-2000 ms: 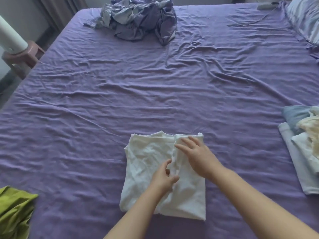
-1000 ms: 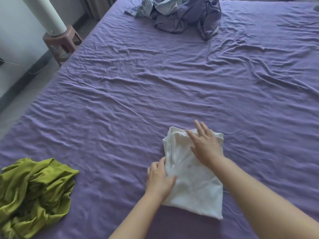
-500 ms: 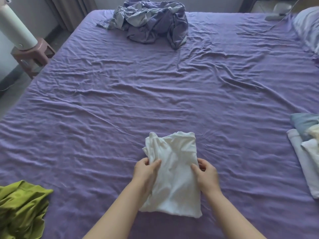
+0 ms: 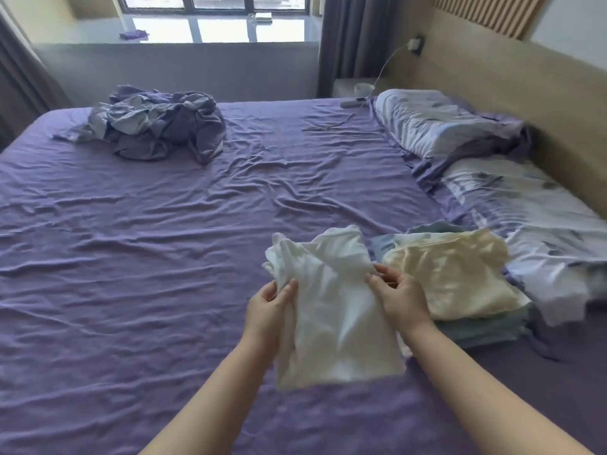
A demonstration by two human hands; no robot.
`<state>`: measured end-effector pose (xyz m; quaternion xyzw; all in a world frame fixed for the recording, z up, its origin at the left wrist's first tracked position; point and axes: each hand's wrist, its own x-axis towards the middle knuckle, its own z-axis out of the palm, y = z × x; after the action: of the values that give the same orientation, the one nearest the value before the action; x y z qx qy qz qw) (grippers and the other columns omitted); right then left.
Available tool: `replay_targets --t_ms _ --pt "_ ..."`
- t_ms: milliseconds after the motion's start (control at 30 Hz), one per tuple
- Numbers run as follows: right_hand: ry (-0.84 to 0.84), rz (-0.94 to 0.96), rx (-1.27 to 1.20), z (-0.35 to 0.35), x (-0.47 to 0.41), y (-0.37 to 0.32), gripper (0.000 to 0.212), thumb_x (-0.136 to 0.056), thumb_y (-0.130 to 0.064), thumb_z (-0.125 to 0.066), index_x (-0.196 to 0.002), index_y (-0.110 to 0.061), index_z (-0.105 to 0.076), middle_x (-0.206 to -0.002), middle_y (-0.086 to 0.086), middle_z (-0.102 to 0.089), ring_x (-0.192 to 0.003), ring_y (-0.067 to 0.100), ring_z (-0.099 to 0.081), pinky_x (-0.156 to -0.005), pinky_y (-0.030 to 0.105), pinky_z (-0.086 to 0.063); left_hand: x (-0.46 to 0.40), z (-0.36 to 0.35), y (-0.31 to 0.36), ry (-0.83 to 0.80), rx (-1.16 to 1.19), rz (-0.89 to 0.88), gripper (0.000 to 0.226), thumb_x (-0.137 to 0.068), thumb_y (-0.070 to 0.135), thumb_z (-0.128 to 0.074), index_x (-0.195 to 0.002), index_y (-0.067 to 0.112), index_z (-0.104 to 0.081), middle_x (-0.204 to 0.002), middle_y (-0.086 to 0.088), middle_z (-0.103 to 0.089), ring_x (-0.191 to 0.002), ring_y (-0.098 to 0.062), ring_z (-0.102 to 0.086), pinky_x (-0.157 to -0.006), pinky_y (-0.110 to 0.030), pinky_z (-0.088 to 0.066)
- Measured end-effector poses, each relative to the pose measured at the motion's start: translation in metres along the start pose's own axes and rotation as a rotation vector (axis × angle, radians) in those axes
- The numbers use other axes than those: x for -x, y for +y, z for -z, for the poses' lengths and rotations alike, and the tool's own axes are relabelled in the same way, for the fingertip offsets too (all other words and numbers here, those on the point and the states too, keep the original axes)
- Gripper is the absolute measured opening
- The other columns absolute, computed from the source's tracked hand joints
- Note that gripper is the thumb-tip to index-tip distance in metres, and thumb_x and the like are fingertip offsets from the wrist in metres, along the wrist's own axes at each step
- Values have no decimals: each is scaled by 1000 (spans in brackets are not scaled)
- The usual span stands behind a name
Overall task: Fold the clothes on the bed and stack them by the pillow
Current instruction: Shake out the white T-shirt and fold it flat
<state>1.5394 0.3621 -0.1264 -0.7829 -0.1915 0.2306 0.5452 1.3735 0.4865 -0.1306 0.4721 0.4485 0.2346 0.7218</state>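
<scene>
Gripped at its two long edges, a folded white shirt [image 4: 331, 300] was held just above the purple bed [image 4: 131, 257], its long axis running near to far. The left hand [image 4: 267, 308] and right hand [image 4: 399, 295] each pinched an edge, fingers curled round the cloth. The stack of folded clothes [image 4: 460, 284] lay immediately right, nearer the right hand, beside the pillow [image 4: 538, 218].

no legible text, no labels, no brands, no numbers anywhere in view
</scene>
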Motion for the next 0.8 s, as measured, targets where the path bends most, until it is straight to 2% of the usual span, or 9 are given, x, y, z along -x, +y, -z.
replay_targets --t_ms 100,233,300,400,500,567,633,700,800 --pt "61 32 41 76 -26 -3 19 -85 -20 -66 -104 -21 -69 -87 -1 -70 -81 16 -65 -78 31 -51 -1 -79 4 -83 -8 -28 7 -88 17 -64 -87 17 -70 -81 -1 -73 -74 -19 -65 -73 -35 -52" --pt "131 84 120 162 -60 3 22 -86 -17 -65 -108 -15 -68 -90 -2 -69 -80 11 -63 -72 18 -47 -6 -171 -2 -139 -40 -37 7 -89 20 -63 -86 19 -69 -82 0 -71 -71 -14 -62 -63 -27 -50" --pt "155 103 179 192 -78 9 25 -86 -16 -65 -111 -12 -67 -97 6 -68 -86 18 -63 -75 18 -47 -10 -207 -8 -144 -61 -36 6 -89 22 -62 -89 21 -68 -90 -4 -70 -77 -18 -63 -70 -33 -51" --pt "212 110 248 223 -103 18 28 -85 -16 -66 -112 -8 -67 -101 11 -68 -91 24 -63 -84 28 -47 -21 -248 -17 -143 -88 -54 8 -90 24 -62 -84 24 -68 -90 -3 -70 -81 -21 -64 -79 -40 -52" --pt "217 92 289 239 -127 31 28 -86 -16 -64 -114 -9 -66 -106 11 -69 -97 25 -63 -87 29 -46 -38 -271 -31 -132 -173 -55 11 -92 30 -59 -87 23 -67 -89 -2 -70 -83 -22 -65 -80 -39 -52" --pt "212 47 342 242 -137 45 31 -87 -15 -61 -117 -11 -64 -112 11 -67 -103 25 -61 -87 27 -42 -50 -277 -42 -130 -319 -28 23 -94 32 -55 -104 13 -63 -102 -10 -67 -95 -29 -64 -89 -44 -51" --pt "208 -30 392 239 -138 64 36 -86 -12 -60 -122 -11 -61 -116 12 -65 -107 27 -58 -91 30 -41 -55 -275 -54 -107 -485 28 34 -93 31 -54 -120 10 -53 -114 -15 -61 -108 -35 -58 -95 -49 -47" --pt "174 -69 405 233 -132 82 37 -85 -11 -61 -122 -8 -60 -117 15 -63 -109 29 -57 -93 33 -41 -53 -266 -64 -104 -565 77 39 -92 28 -56 -126 10 -50 -121 -15 -59 -114 -35 -55 -97 -49 -46" --pt "83 -28 441 220 -116 100 31 -86 -10 -62 -117 -8 -62 -116 13 -63 -109 26 -57 -90 29 -40 -44 -246 -75 -105 -687 111 43 -90 29 -58 -128 10 -52 -123 -13 -61 -114 -33 -57 -96 -46 -47"
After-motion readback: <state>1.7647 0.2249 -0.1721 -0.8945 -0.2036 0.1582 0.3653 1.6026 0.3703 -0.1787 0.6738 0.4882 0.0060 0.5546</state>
